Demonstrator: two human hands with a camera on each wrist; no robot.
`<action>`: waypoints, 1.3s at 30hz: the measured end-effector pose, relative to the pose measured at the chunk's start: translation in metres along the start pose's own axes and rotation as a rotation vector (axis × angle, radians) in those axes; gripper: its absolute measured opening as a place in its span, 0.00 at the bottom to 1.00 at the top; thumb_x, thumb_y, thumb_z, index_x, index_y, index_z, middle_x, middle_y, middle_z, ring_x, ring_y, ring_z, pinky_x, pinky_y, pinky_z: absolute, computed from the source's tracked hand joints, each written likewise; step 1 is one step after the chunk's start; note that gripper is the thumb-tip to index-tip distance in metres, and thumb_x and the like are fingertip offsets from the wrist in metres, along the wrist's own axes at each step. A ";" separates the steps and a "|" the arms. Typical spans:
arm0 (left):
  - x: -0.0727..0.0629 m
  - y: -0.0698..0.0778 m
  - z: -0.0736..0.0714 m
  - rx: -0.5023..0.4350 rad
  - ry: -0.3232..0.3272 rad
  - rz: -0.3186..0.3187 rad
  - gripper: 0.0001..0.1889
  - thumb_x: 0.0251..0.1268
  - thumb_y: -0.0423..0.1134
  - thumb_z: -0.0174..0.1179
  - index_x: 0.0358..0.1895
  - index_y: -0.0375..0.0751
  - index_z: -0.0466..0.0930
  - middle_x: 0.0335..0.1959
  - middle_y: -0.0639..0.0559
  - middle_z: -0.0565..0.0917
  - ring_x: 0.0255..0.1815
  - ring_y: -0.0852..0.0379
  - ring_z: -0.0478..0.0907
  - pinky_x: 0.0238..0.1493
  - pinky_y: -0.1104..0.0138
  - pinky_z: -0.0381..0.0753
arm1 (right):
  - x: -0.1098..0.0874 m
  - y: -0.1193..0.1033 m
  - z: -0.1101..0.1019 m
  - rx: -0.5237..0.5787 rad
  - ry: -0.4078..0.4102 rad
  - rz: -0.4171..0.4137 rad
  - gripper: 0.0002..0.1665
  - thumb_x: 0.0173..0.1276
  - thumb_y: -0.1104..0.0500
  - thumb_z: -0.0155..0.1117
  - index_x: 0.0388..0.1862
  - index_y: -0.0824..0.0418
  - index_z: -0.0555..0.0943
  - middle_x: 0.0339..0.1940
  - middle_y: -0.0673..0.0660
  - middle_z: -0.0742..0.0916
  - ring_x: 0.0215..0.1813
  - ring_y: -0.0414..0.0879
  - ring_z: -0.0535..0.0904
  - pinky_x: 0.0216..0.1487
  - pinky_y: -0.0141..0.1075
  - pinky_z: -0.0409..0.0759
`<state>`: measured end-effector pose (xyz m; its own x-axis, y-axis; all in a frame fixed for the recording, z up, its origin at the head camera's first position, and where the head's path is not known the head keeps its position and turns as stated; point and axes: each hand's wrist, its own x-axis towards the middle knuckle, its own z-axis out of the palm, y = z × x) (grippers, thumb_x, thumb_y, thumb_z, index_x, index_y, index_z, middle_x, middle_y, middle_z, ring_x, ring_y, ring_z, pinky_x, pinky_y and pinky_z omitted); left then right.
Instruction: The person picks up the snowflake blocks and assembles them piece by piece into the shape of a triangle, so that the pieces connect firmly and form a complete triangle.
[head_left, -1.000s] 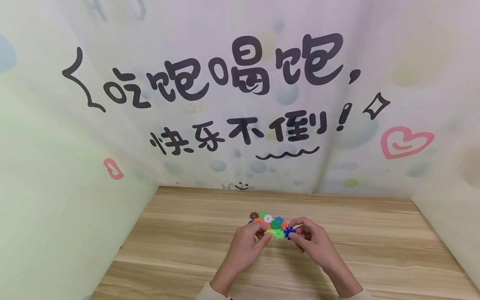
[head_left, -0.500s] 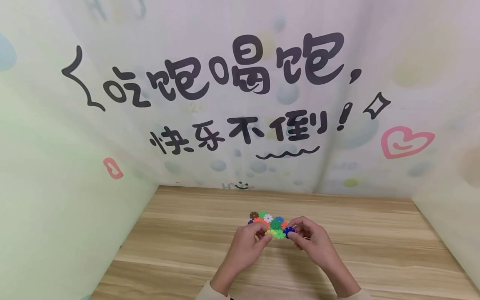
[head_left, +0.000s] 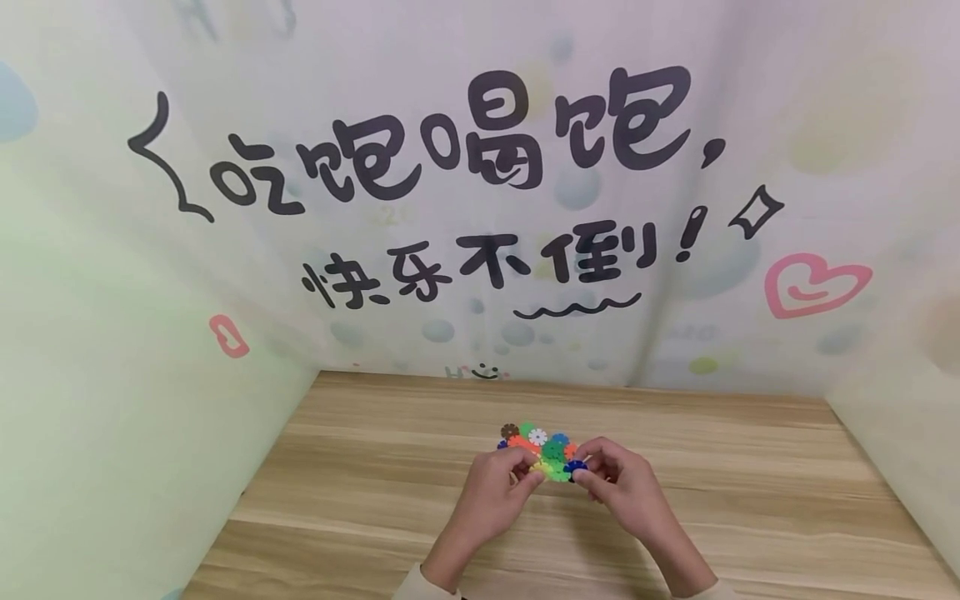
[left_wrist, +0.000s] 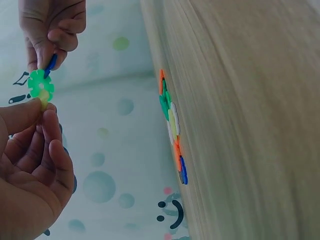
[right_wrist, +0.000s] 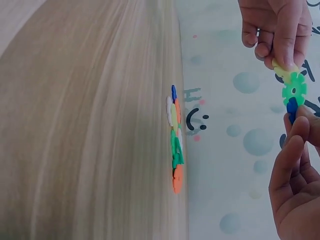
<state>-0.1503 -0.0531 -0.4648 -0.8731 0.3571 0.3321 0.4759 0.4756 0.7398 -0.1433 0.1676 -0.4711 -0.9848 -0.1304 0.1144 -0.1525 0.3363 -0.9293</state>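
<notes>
a person held both hands over the wooden table [head_left: 360, 492], and between them there was a short row of three small plastic discs with notches around the edge. the left hand [head_left: 495, 493] pinched the yellow disc [left_wrist: 44, 98] between thumb and forefinger, while its other fingers were bent loosely. the right hand [head_left: 628, 485] gripped the dark blue disc [right_wrist: 292, 107] in the same manner, with thumb and finger. in the middle was the light green disc [left_wrist: 41, 84], which touched the yellow one on one side and the blue one on the other. the blue disc stood crosswise to the green one, almost edge-on to the left wrist view. if the notches were fully pushed into each other, i could not tell. the three discs were above the table and did not touch it.

behind them, on the table, lay a loose group of similar discs. i could see a brown disc [head_left: 510, 432], a white disc [head_left: 537, 437], a dark green disc [head_left: 553, 451] and an orange disc [head_left: 571, 451], some overlapping. at the back hung a pale cloth [head_left: 420, 50] with big black chinese writing [head_left: 498, 258], and to its right side a pink heart [head_left: 817, 286].
</notes>
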 end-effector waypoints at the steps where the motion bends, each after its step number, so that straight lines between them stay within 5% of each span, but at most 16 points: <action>1: 0.000 0.000 0.000 -0.006 -0.001 -0.004 0.04 0.67 0.39 0.66 0.39 0.43 0.86 0.30 0.63 0.82 0.32 0.70 0.76 0.34 0.74 0.79 | 0.000 0.000 0.000 0.003 -0.003 0.000 0.11 0.66 0.68 0.69 0.42 0.54 0.82 0.26 0.55 0.82 0.25 0.56 0.79 0.27 0.45 0.83; 19: -0.004 -0.006 -0.001 -0.138 0.016 -0.024 0.09 0.68 0.32 0.64 0.49 0.46 0.83 0.31 0.60 0.80 0.29 0.67 0.78 0.31 0.72 0.82 | 0.003 0.009 0.000 0.047 -0.079 0.066 0.09 0.73 0.57 0.65 0.49 0.58 0.81 0.33 0.62 0.86 0.26 0.51 0.80 0.26 0.37 0.80; 27: -0.005 -0.012 -0.002 -0.180 0.032 -0.066 0.09 0.68 0.32 0.64 0.49 0.46 0.82 0.30 0.59 0.80 0.29 0.66 0.79 0.32 0.70 0.82 | 0.012 0.015 0.001 0.016 0.019 0.158 0.11 0.74 0.58 0.63 0.51 0.60 0.81 0.34 0.62 0.86 0.25 0.49 0.75 0.23 0.36 0.77; 39: -0.007 -0.012 -0.004 -0.210 0.038 -0.156 0.07 0.67 0.33 0.65 0.45 0.46 0.83 0.28 0.59 0.80 0.29 0.64 0.79 0.28 0.69 0.81 | 0.026 0.038 -0.003 -0.034 0.042 0.208 0.16 0.73 0.58 0.64 0.58 0.59 0.79 0.31 0.63 0.83 0.20 0.48 0.72 0.20 0.37 0.75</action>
<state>-0.1504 -0.0644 -0.4741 -0.9393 0.2603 0.2235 0.3066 0.3440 0.8875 -0.1754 0.1796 -0.5028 -0.9979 -0.0160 -0.0633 0.0523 0.3835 -0.9221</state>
